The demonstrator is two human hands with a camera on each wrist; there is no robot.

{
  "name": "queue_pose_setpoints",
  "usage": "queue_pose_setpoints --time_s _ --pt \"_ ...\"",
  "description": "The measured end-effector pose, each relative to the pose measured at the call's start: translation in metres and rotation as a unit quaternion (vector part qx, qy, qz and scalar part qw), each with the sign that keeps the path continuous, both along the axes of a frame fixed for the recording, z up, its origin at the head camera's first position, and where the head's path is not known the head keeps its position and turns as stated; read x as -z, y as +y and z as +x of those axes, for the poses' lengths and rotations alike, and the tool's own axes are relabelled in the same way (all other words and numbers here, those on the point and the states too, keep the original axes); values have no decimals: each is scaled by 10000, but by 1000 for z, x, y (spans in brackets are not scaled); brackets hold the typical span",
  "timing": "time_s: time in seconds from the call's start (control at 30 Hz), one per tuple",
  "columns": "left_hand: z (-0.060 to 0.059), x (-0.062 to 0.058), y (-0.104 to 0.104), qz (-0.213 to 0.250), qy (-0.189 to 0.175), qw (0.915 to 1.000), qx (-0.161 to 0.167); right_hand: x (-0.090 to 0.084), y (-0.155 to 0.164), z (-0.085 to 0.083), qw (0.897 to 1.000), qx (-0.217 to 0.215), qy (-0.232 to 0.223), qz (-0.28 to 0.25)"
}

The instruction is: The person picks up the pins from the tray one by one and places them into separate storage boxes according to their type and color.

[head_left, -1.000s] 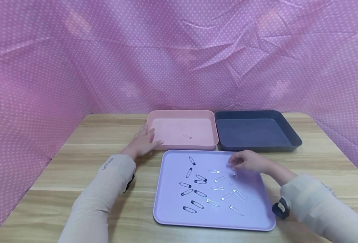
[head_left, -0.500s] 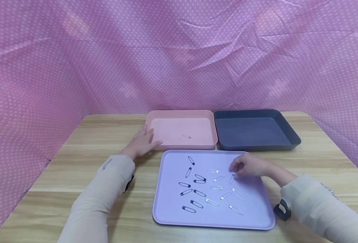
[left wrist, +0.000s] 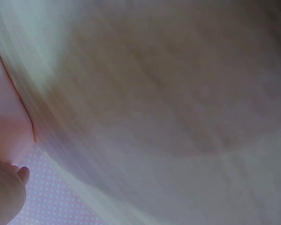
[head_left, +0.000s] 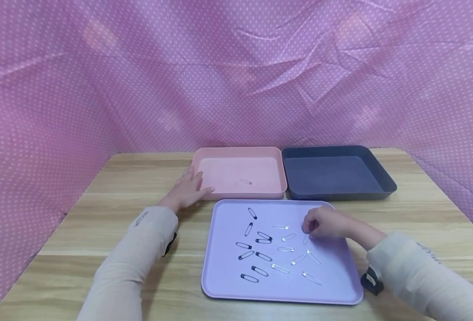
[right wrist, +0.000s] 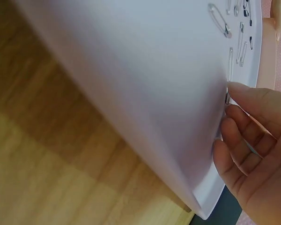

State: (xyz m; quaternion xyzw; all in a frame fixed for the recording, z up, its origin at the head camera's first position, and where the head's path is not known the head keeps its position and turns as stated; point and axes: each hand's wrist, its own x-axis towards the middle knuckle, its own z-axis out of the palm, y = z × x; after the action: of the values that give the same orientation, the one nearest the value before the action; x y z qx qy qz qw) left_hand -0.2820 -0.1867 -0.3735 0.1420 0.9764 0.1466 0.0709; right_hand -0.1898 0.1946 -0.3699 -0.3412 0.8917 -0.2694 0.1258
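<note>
With right hand [head_left: 324, 222] curled, fingertips [right wrist: 234, 92] down on a silver safety pin [head_left: 305, 239] near the lilac tray's [head_left: 224, 285] right middle, pinch the pin alone and lift straight; left hand [head_left: 188, 189] flat, open, steadying the pink tray [head_left: 278, 167].

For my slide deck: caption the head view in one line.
Right hand reaches a silver safety pin on the lilac tray; left hand rests beside the pink tray.

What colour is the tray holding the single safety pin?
Pink tray, beside the left hand; clearest in the head view.
</note>
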Motion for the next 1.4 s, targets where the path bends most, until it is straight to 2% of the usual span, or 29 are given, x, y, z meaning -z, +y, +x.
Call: queue_pose_setpoints --time_s 0.27,0.7,1.07,1.4 --pt "3 -1 3 -19 -101 9999 -24 2 -1 3 9999 -159 -21 -26" --pt "2 1 3 59 -83 9999 -46 5 1 4 9997 122 -133 160" --pt "2 -1 2 58 -49 10000 -53 0 -4 1 9994 280 192 -66" --pt "2 0 2 38 -77 9999 -59 -9 -10 -1 9981 448 123 -395"
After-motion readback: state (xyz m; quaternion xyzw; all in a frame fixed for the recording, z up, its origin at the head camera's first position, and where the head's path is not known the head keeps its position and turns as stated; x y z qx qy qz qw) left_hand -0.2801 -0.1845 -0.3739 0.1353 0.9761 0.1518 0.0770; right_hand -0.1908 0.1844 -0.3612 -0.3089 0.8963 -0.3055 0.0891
